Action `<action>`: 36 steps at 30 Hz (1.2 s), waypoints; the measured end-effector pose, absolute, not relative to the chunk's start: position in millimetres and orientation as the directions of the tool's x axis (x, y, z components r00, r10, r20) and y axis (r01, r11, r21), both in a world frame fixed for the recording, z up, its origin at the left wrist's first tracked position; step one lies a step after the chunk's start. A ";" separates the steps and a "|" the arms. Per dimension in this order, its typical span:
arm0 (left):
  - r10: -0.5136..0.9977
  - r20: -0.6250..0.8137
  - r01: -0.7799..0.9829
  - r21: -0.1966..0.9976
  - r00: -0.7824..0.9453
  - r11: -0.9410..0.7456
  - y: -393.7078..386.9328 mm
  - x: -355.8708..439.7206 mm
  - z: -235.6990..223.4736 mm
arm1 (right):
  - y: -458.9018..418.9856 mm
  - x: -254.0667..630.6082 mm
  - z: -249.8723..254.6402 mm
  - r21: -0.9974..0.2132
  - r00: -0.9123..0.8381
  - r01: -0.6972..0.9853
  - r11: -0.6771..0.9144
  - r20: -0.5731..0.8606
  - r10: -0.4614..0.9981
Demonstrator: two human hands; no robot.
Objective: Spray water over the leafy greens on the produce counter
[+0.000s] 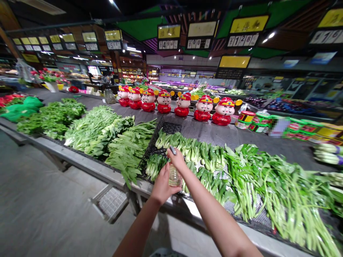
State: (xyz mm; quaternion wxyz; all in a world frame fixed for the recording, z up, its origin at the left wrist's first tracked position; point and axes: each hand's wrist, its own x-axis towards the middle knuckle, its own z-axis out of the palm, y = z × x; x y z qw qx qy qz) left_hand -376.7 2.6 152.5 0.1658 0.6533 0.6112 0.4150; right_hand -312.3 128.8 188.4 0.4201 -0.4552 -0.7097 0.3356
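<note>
A clear, ribbed spray bottle (174, 175) is held over the front edge of the vegetable stand. My left hand (162, 186) wraps around its body from the left. At its top, my right hand (176, 159) is closed around the head, and a grey nozzle (173, 150) shows above the fingers. The trigger is hidden. Behind and to the right of the bottle lie rows of small bok choy (211, 157). More bok choy sits close by on the left, inside a black crate (150, 146).
Leafy greens (131, 144) spread to the left, with long-stemmed greens (254, 182) to the right. Several red-and-white figurines (183, 105) line the back, beside stacked tins (245, 119). A metal rail (80, 157) edges the stand. A white crate (111, 203) is on the floor. Price signs (168, 37) hang overhead.
</note>
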 end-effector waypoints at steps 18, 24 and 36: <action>0.930 0.340 0.696 0.702 -0.143 -0.149 -25.3 -364.3 117.1 | 96.7 -305.0 167.9 -0.888 -0.285 0.356 0.292 0.194 0.939; 0.909 0.399 0.693 0.689 -0.120 -0.211 -39.4 -362.4 110.1 | 89.9 -304.1 149.2 -0.900 -0.287 0.347 0.263 0.165 0.944; 0.941 0.277 0.653 0.753 -0.193 -0.088 -62.3 -361.8 93.8 | 72.4 -317.7 109.1 -0.946 -0.332 0.287 0.152 0.051 0.942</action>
